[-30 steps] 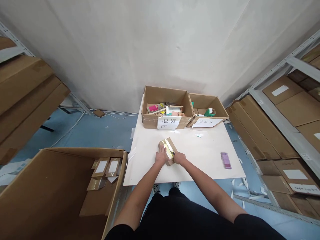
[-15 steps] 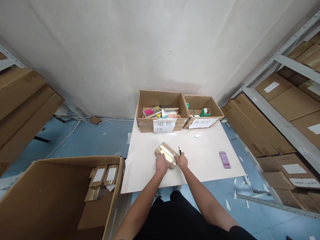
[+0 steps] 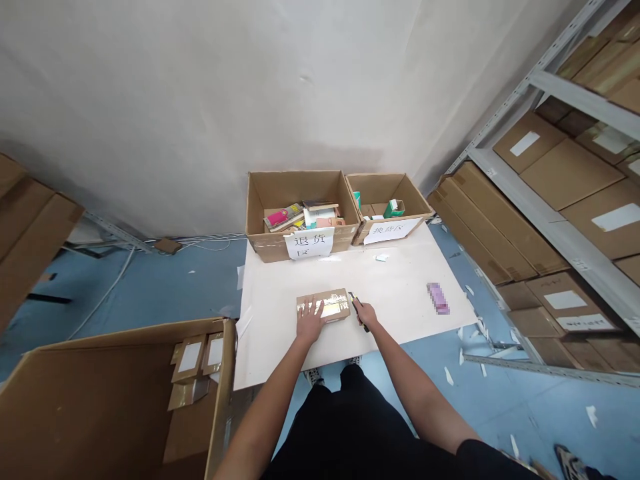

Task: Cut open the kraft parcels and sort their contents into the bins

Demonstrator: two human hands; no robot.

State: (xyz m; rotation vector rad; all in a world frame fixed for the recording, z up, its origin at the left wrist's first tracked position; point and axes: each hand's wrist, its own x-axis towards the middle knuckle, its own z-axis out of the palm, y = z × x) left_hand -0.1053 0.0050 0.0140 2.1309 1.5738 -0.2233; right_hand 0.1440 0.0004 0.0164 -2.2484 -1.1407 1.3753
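Note:
A small brown cardboard box (image 3: 306, 304), with shiny tape and a pale label on top, lies on the white table (image 3: 400, 293) before me. My left hand (image 3: 310, 323) rests on the box's left part, fingers spread over the top. Just beyond the box's right end, my right hand (image 3: 365, 315) is closed around a black and yellow utility knife (image 3: 355, 303). The knife's tip points away from me, near the right edge of the box.
Behind stand a carton of books (image 3: 265, 248) and a smaller carton (image 3: 417, 227) with green boxes, both with paper signs. A pixelated purple item (image 3: 439, 298) lies at right. A large open carton (image 3: 227, 373) holds small boxes at left. Shelving (image 3: 550, 233) lines the right; a shoe (image 3: 570, 461) shows lower right.
The box has turned to lie nearly straight across the table. My left hand has spread flat on it, and my right hand has come off its edge with the knife.

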